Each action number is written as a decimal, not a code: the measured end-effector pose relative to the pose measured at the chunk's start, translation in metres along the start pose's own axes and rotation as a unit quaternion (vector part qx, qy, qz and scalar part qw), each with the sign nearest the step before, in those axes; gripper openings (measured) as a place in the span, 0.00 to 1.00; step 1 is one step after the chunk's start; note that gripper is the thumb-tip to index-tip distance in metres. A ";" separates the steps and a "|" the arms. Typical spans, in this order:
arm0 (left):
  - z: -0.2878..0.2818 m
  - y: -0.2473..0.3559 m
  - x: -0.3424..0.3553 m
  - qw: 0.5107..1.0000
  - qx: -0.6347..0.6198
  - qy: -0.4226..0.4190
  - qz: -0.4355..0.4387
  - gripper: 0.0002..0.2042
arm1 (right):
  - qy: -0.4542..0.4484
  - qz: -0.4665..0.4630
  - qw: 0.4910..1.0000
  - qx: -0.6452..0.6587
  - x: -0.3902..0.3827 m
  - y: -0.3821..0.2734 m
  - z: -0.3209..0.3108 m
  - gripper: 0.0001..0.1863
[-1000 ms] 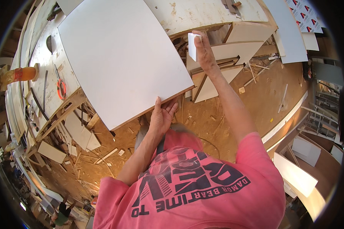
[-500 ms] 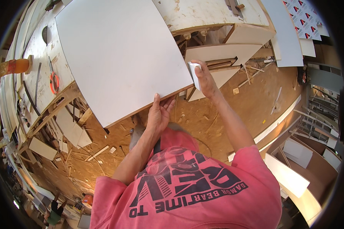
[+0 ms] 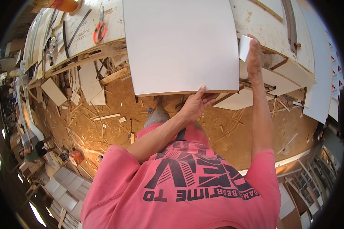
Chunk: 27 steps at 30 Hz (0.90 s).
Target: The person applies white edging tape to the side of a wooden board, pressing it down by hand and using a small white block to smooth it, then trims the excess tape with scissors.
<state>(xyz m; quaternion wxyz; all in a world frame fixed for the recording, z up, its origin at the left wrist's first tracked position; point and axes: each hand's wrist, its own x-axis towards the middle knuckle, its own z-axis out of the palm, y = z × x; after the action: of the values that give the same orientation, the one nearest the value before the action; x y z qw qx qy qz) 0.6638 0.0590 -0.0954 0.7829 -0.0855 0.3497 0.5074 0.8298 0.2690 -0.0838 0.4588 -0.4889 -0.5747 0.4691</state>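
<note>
A large white laminated board [image 3: 179,42] lies on the wooden workbench [image 3: 95,34], its near edge hanging over the bench front. My left hand [image 3: 197,105] grips that near edge from below, thumb on top. My right hand [image 3: 253,51] rests against the board's right edge and holds a small white block [image 3: 244,47] pressed to it.
Orange-handled scissors [image 3: 99,29] and long strips lie on the bench to the left. White offcuts [image 3: 90,80] lean under the bench. Sawdust and wood scraps cover the floor [image 3: 103,126]. White panels [image 3: 317,84] stand at the right, more stacked panels [image 3: 65,187] at lower left.
The view has swung so the board now sits square ahead. My right hand with the white block went down the board's right edge and has come back up it. My left hand keeps its grip.
</note>
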 end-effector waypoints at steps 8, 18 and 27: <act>-0.030 0.018 -0.026 0.941 0.312 -0.064 -0.117 0.35 | 0.066 0.075 0.995 -0.007 -0.070 -0.037 -0.030 0.36; -0.188 0.153 -0.137 0.812 0.566 0.093 -0.107 0.17 | -0.052 0.226 0.971 0.052 -0.232 -0.084 0.076 0.27; -0.114 0.220 -0.077 0.902 0.420 0.089 0.043 0.22 | -0.073 0.265 0.961 0.039 -0.287 -0.059 0.258 0.33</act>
<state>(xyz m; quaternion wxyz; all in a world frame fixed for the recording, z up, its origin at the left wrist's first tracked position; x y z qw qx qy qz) 0.4046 0.0507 -0.0822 0.6894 0.2213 0.6020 0.3367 0.5964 -0.0444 -0.0814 0.2932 -0.5703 -0.4377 0.6302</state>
